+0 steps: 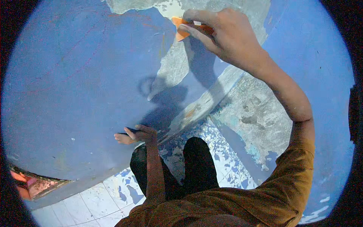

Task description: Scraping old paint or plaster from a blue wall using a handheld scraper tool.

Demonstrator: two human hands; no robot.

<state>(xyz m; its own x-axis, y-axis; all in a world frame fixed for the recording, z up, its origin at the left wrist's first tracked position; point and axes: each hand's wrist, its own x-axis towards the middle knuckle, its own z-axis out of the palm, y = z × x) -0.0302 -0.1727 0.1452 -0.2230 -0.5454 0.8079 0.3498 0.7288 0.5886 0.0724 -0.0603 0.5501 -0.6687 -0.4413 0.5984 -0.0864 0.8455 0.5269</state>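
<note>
My right hand (218, 31) grips an orange scraper (178, 32), pinched between thumb and fingers; its handle is partly hidden by the hand. The scraper's flat edge is at the border between the blue painted wall (85, 71) and a bare grey patch (173, 65) where the paint is off. My left hand (139, 134) is lower down, above my knee and close to the wall, its fingers apart with nothing seen in them. Whether it touches the wall I cannot tell. Shadows of my head and right arm fall across the wall.
White floor tiles (85, 204) lie below, scattered with blue paint flakes (133, 193) around my knees. To the right, a wall corner leads to another grey, stripped area (252, 113). An opening with orange-red surfaces (37, 184) shows at the lower left.
</note>
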